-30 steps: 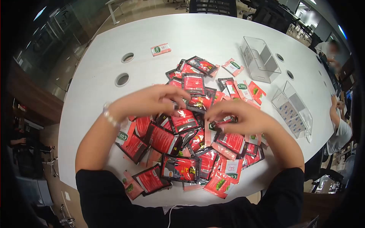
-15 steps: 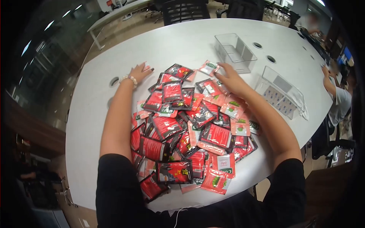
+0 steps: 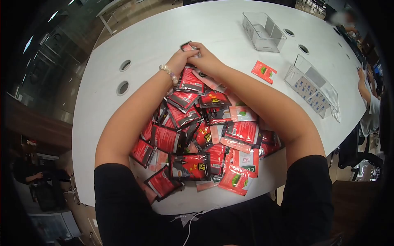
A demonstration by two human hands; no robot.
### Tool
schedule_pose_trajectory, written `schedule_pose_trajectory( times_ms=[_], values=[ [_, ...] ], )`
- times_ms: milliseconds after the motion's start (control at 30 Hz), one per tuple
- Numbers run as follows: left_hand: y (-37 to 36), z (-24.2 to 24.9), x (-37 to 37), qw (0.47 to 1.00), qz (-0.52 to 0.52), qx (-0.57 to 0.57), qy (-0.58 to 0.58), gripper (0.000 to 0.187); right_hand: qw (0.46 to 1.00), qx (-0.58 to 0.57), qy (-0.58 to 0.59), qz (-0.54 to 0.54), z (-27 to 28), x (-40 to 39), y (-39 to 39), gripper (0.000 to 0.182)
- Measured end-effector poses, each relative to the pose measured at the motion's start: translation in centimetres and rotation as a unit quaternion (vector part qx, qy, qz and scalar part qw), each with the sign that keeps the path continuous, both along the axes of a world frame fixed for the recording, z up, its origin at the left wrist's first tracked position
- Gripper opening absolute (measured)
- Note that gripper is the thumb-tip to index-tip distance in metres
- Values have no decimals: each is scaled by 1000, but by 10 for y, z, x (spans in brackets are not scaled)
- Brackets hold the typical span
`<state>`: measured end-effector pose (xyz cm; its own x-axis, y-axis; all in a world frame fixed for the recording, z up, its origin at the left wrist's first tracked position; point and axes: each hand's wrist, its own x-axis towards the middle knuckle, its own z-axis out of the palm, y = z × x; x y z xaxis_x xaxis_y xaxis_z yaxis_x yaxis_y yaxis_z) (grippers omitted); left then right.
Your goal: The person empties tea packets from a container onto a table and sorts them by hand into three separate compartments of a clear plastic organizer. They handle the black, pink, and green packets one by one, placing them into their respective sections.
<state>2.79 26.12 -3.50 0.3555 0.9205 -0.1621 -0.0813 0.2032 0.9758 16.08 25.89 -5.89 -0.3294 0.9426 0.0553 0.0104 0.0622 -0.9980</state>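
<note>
Both my hands meet at the far end of a heap of sachets. My left hand (image 3: pixel 179 62), with a beaded bracelet at the wrist, is closed, its fingers partly hidden. My right hand (image 3: pixel 207 62) curls in from the right, thumb and fingers bent. Between them shows a small sachet (image 3: pixel 188 47) with a dark edge, gripped by the fingers. Below lie red-and-black sachets (image 3: pixel 190 167) and pink sachets (image 3: pixel 236 180), piled loosely and overlapping. My forearms flank the heap and cover part of it.
A single pink sachet (image 3: pixel 264 72) lies apart, right of the heap. Two clear plastic boxes stand beyond: an upright one (image 3: pixel 269 44) and one holding patterned packaging (image 3: pixel 311 93). The white table (image 3: pixel 139 45) has round cable holes (image 3: pixel 123 87). Other people sit at the right.
My hands have swung inward from either side of the heap and come together at its far end. The far sachets have shifted, and one pink sachet now lies apart on the right.
</note>
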Motion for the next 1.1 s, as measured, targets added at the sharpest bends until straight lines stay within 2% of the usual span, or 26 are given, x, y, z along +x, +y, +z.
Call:
schedule_pose_trajectory(
  times_ms=[33,67,133,167,267,300,367,400,467,567,600,700,800,900,1033,1100],
  values=[
    [-3,5,1,1000,3,17,10,22,998,60,-11,-20,1,-2,-2,64],
    [-9,9,1,998,55,30,2,19,992,120,-22,-40,3,-4,-4,64],
    [-38,35,2,992,84,75,-55,25,951,279,-110,-73,22,-1,-26,58],
    [-54,44,1,987,100,95,-83,28,954,282,-96,-43,35,4,-45,58],
    [-98,60,-30,984,79,158,11,33,946,309,-70,68,58,23,-88,55],
    [-128,71,-32,982,114,128,75,39,939,313,-104,101,64,34,-104,51],
    [-162,61,-52,955,21,271,122,45,916,324,-169,167,77,56,-136,45],
    [-180,60,-61,928,-19,305,214,49,834,472,-230,169,74,69,-143,42],
    [-206,55,-82,850,-85,358,376,60,847,407,-285,190,81,96,-165,37],
    [-249,56,-113,759,-89,368,530,67,897,329,-285,72,69,141,-193,38],
    [-263,50,-130,793,-53,315,519,71,908,292,-300,22,61,158,-201,39],
    [-305,32,-171,870,84,184,449,77,953,146,-235,-119,26,208,-215,41],
    [-328,-7,-193,897,284,56,335,70,963,-66,-173,-197,20,235,-220,48],
    [-330,-29,-186,764,252,29,594,62,961,-113,-125,-219,33,234,-209,51],
    [-297,-42,-160,792,218,106,560,65,967,-132,-157,-153,41,199,-188,58],
    [-273,-48,-145,811,204,142,530,67,958,-193,-176,-116,51,176,-179,62]
  ],
)
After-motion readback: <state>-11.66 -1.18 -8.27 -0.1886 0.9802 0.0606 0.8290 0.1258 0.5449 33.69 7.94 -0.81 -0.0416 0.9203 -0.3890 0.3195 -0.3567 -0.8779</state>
